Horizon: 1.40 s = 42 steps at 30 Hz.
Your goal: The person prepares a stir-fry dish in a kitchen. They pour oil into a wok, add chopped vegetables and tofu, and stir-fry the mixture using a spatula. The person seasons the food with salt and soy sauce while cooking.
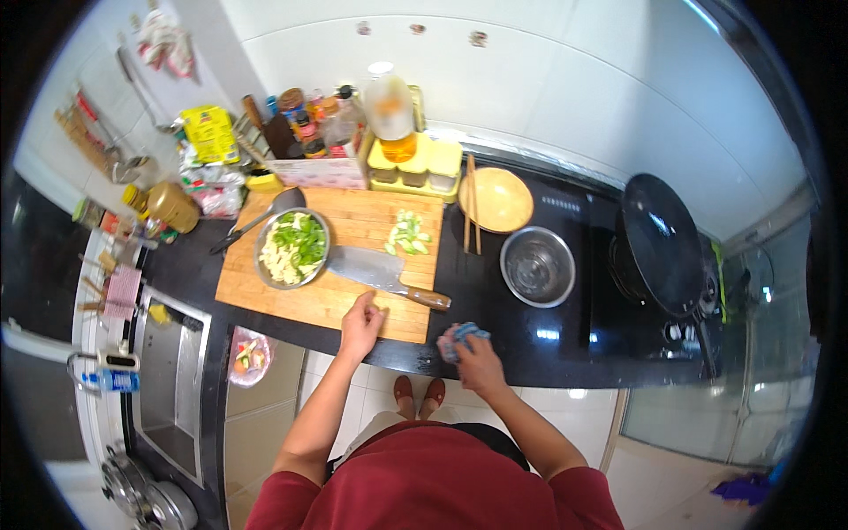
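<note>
View: head camera, looking down on the worktop and both hands.
Cloth: a crumpled cloth (pixel 461 340), bluish with greyish-pink patches, bunched up near the front edge of the black tabletop (pixel 539 360), just to the right of the cutting board (pixel 353 311).
Right fingers: curled over the cloth and grasping it; the fingertips are partly hidden in its folds.
Right hand: the right hand (pixel 481 365) is back up, at the tabletop's front edge, with the right forearm (pixel 528 415) slanting in from the lower right.
Left fingers: released, loosely bent and slightly parted; whether they touch the wood, I cannot tell.
Left hand: the left hand (pixel 361 330) is at the front part of the cutting board, below the knife, with the left forearm (pixel 322 408) rising from the lower left.
Knife: the broad-bladed knife (pixel 365 268) lies flat on the board, its brown handle reaching past the right edge.
Food bowl: a metal bowl (pixel 258 253) on the board's left side holds pale yellow bits and green slices (pixel 301 239).
Chopped pile: light green pieces (pixel 409 233) lie at the board's upper right.
Right side: chopsticks (pixel 472 201) rest across a yellow bowl (pixel 508 200); a second metal bowl (pixel 566 281) stands nearer, and a black pan (pixel 661 243) sits tilted farther right.
</note>
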Each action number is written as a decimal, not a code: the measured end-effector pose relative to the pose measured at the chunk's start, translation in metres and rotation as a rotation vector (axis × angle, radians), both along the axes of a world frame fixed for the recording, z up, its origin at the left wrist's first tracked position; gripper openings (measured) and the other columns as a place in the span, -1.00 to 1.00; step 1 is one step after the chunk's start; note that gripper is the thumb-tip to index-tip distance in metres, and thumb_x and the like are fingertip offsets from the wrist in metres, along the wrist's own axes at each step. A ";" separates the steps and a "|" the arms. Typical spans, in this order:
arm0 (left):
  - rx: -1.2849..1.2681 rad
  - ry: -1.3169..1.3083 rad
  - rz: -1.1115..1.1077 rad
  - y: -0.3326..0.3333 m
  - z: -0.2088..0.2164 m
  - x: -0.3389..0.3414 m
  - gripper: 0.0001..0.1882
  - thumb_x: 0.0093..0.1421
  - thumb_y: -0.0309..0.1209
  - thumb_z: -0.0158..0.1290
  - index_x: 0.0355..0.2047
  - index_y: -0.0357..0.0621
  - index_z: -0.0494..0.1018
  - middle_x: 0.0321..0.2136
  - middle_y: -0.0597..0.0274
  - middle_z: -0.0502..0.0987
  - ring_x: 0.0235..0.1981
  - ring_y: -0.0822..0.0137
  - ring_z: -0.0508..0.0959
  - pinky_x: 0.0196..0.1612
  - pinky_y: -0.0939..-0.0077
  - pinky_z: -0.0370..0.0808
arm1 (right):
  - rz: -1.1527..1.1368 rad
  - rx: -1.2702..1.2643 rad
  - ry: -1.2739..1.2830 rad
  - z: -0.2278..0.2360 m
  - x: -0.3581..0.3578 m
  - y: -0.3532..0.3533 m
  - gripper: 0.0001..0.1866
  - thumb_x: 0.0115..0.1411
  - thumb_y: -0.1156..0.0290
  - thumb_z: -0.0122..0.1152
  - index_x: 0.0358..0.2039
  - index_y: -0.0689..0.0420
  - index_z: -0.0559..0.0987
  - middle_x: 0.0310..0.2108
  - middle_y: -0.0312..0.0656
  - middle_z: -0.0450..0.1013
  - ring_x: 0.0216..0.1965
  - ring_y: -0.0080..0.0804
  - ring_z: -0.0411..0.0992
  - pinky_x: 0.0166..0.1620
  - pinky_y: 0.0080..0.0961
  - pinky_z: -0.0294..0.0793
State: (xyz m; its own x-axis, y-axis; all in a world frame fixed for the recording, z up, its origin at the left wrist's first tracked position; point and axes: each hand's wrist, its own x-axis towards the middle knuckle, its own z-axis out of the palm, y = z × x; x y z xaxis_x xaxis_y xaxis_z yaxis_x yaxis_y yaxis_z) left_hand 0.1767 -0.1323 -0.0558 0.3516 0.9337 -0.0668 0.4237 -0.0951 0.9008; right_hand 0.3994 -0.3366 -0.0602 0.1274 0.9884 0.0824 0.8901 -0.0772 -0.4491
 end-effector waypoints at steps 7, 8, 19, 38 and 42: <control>0.050 0.051 0.316 0.027 0.011 -0.103 -0.66 0.18 -0.48 0.15 -0.02 -0.26 0.47 -0.41 0.17 0.60 -0.39 0.44 0.59 -0.26 0.53 0.53 | -0.214 0.031 -0.119 0.031 0.014 -0.006 -0.44 -0.11 0.39 0.38 -0.01 0.09 0.53 0.18 -0.06 0.30 0.05 0.02 0.26 0.02 -0.07 0.30; 0.049 0.052 0.340 0.037 0.009 -0.119 -0.66 0.18 -0.47 0.14 -0.03 -0.26 0.47 -0.40 0.16 0.61 -0.38 0.43 0.59 -0.25 0.51 0.53 | -0.229 0.053 -0.127 0.043 0.009 -0.004 -0.44 -0.10 0.38 0.38 0.01 0.09 0.53 0.20 -0.06 0.29 0.04 0.03 0.26 0.02 -0.06 0.29; -0.302 -0.353 0.465 0.148 -0.015 -0.167 -0.80 0.24 -0.47 0.04 -0.15 -0.30 0.39 -0.43 0.22 0.56 -0.51 0.49 0.53 -0.44 0.62 0.49 | -0.354 0.133 -0.152 0.067 -0.067 0.064 -0.52 -0.06 0.40 0.37 -0.07 0.21 0.56 0.02 0.02 0.43 0.00 0.03 0.32 0.07 -0.12 0.32; -0.602 -0.524 -0.039 0.100 0.077 -0.145 -0.69 0.17 -0.56 -0.06 -0.05 -0.28 0.40 -0.35 0.15 0.60 -0.64 0.44 0.52 -0.70 0.68 0.41 | -0.452 -0.009 1.347 0.089 -0.206 0.181 -0.56 0.27 0.25 0.19 0.07 0.17 0.36 -0.15 -0.15 0.48 -0.36 -0.51 0.51 -0.46 -0.60 0.52; -0.651 -0.561 -0.133 0.059 0.103 -0.099 -0.70 0.18 -0.59 -0.09 -0.06 -0.31 0.39 -0.40 0.13 0.60 -0.66 0.44 0.52 -0.69 0.67 0.41 | -0.668 0.070 1.628 0.122 -0.186 0.137 -0.56 0.21 0.44 0.09 0.11 0.17 0.32 -0.17 -0.10 0.49 -0.41 -0.39 0.55 -0.48 -0.53 0.58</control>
